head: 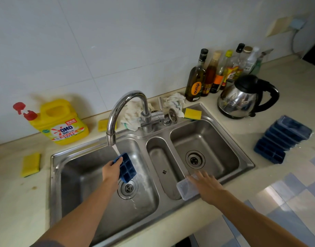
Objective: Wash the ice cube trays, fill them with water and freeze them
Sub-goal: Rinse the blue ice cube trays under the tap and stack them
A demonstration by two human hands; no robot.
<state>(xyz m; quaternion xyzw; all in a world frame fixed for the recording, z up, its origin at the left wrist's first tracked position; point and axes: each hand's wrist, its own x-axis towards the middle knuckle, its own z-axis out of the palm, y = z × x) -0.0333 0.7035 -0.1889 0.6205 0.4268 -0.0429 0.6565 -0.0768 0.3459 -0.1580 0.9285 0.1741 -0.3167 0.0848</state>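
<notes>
Outstretched, the left hand (pixel 111 171) grips a blue tray (pixel 127 169) under the tap (pixel 115 113); right hand (pixel 206 186) spread over a clear lid (pixel 186 190).

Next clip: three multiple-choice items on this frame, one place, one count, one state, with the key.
1. Where is the stack of blue trays? A in a basin; B beside the detergent; C on the counter right of the sink.
2. How many yellow sponges show? A one; B three; C five.
3. The tap is: A running onto the tray in the left hand; B off; C out of view.
Key: C, it sits past the sink's right rim; B, one left of the sink, two behind it; A, a stream falls onto the held tray.
</notes>
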